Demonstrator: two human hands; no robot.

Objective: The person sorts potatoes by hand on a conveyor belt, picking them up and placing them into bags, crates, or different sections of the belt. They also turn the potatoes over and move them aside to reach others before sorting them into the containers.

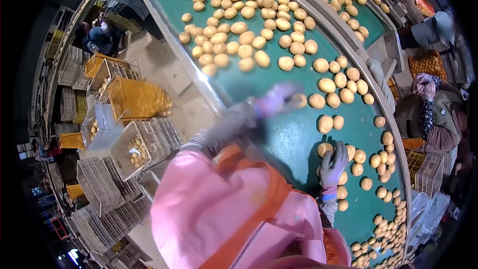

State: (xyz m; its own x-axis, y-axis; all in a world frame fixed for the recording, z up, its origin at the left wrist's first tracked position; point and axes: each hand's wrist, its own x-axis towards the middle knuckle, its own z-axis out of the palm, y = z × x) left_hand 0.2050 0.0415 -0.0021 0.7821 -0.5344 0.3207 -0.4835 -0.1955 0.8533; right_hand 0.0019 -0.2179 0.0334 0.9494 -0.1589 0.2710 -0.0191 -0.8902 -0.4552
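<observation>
A green conveyor belt [284, 142] carries many loose yellow potatoes [247, 38]. My left hand [276, 102], in a pale glove with a grey sleeve, reaches over the belt and is smeared by motion. A potato [298, 100] lies right at its fingertips; I cannot tell whether the fingers hold it. My right hand [333, 167], gloved in grey-purple, rests low over the belt with its fingers stretched out. Its thumb side is against a potato [325, 149], and other potatoes lie close around it, some partly hidden under the palm.
A metal rail [366, 77] borders the belt's far side, with another potato belt [371, 17] beyond. On the left floor stand plastic crates [137, 149] and a yellow mesh sack [137, 97]. Other people work at left and right, one with a grey cap [440, 26].
</observation>
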